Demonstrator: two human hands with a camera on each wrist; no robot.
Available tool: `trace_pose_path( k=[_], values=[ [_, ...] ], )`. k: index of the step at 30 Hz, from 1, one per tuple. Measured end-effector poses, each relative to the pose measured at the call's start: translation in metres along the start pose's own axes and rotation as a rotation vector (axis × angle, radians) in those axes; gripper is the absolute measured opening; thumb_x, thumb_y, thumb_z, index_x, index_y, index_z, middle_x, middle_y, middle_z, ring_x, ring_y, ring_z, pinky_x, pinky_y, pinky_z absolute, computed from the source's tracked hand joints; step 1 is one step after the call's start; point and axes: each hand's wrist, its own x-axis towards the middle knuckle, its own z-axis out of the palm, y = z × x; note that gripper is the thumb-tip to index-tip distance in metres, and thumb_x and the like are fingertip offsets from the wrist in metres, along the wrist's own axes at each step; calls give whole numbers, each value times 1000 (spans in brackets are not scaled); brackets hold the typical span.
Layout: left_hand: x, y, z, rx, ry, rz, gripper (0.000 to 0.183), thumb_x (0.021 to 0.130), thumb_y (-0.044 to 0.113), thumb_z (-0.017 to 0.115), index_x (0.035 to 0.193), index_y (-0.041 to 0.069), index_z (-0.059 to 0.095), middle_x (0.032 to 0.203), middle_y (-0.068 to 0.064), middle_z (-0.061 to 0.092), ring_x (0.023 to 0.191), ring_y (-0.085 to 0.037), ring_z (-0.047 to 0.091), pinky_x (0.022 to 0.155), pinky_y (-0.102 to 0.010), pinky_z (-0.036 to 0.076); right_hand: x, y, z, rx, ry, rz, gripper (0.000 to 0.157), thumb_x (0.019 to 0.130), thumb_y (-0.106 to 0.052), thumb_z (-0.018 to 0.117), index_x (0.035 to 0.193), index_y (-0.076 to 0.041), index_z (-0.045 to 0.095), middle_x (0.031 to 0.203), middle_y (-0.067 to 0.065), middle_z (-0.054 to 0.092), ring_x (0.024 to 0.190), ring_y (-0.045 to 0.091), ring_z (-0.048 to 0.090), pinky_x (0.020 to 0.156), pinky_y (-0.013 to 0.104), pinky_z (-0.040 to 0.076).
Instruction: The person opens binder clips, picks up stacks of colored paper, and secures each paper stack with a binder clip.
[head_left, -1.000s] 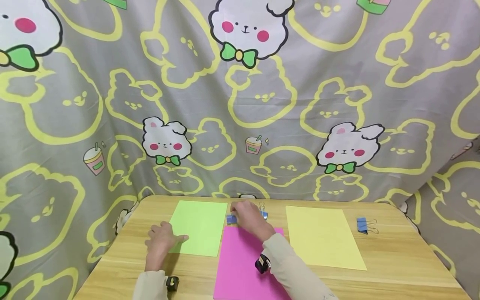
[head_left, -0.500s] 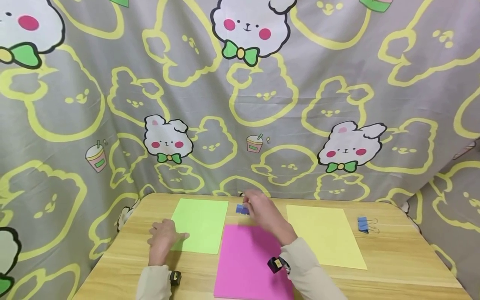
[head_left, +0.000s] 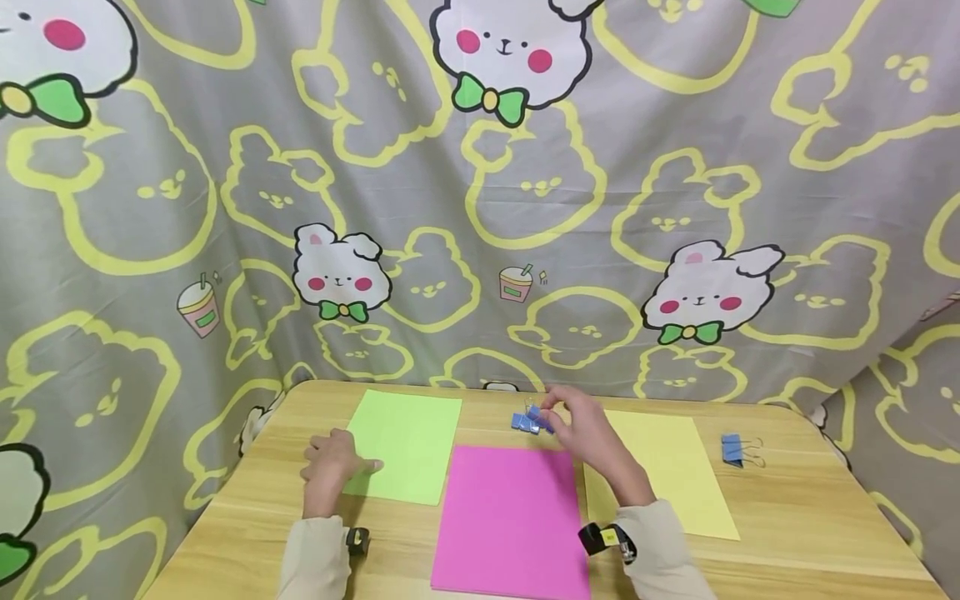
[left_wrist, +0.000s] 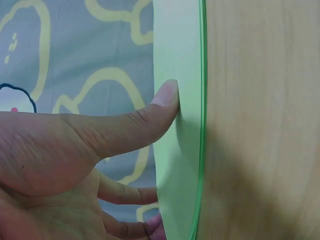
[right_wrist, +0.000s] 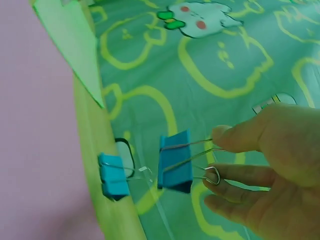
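Note:
My left hand [head_left: 332,461] rests at the left side of the green sheets [head_left: 405,446]. In the left wrist view its thumb lies on the top sheet and its fingers reach to the far side. At the back of the table my right hand [head_left: 588,425] pinches a blue binder clip [right_wrist: 175,162] by its wire handles, thumb on one and fingers at the other. The clip's body points away from the palm. Beside it sits more blue binder clip [right_wrist: 114,175] metal on the table; whether one clip or two, I cannot tell.
Pink sheets [head_left: 510,525] lie at the middle front. Yellow paper [head_left: 675,475] lies to the right, partly under my right forearm. Another blue binder clip [head_left: 732,450] is at the far right. A patterned curtain [head_left: 480,200] hangs behind the table's back edge.
My right hand has moved right along the back of the table, and the blue binder clip left of centre has gone with it. The left hand stays on the green sheets.

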Motion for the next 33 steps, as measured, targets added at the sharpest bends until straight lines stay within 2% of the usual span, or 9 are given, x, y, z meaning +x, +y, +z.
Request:
trace_pose_path(
  k=[3,10,14,18,21,24,27,30,33],
  values=[
    [1,0,1,3,4,4,78,85,34,85,118,-22,42,103,-42,39,97,-54,42,79,-67,46,-4,9,-10,-20,5,14,14,91,-3,76,86,-10,66,130,24,65,125,47,57,103,60,47],
    [3,-1,3,18,-6,11,85,83,37,86,122,-23,40,108,-45,42,105,-60,45,87,-70,45,-12,22,-37,-37,27,49,11,91,1,75,88,-7,69,130,27,65,126,50,55,101,64,47],
    [4,-1,4,12,17,32,86,79,33,89,119,-23,38,107,-43,41,104,-60,48,85,-66,48,-19,28,-49,-40,57,54,11,90,2,75,88,-7,69,129,26,65,124,50,57,97,65,49],
    [4,1,4,-96,38,44,81,76,20,92,116,-18,33,105,-37,41,90,-50,52,73,-56,51,-26,35,-56,-9,64,88,9,92,1,74,90,-7,69,131,26,64,124,49,57,97,62,51],
    [4,2,3,-171,39,44,80,76,12,91,117,-13,28,104,-35,43,84,-44,53,70,-55,50,-30,41,-60,1,63,116,7,93,0,73,91,-6,70,132,27,63,125,49,57,100,60,50],
    [6,1,2,-179,24,40,82,78,13,90,122,-13,25,108,-38,47,91,-50,57,75,-63,49,-33,44,-65,7,75,142,6,94,-1,73,91,-4,70,132,28,63,125,50,57,102,59,49],
    [8,-2,2,-170,2,53,76,82,15,87,122,-14,29,108,-38,51,98,-54,56,78,-67,48,-36,47,-70,14,87,167,5,93,-1,73,91,-3,70,132,27,64,126,49,56,103,58,48],
    [10,-6,2,-168,-19,91,70,85,14,83,122,-18,32,103,-36,52,93,-50,57,77,-61,51,-37,50,-72,8,85,180,4,94,-1,73,91,-2,70,133,27,63,128,49,54,104,59,47],
    [12,-10,1,-160,-29,113,74,87,10,79,128,-22,27,101,-36,54,89,-45,58,77,-58,53,-38,53,-74,-8,87,189,5,95,-2,72,92,0,70,134,27,63,128,50,54,104,60,46]
  ],
)
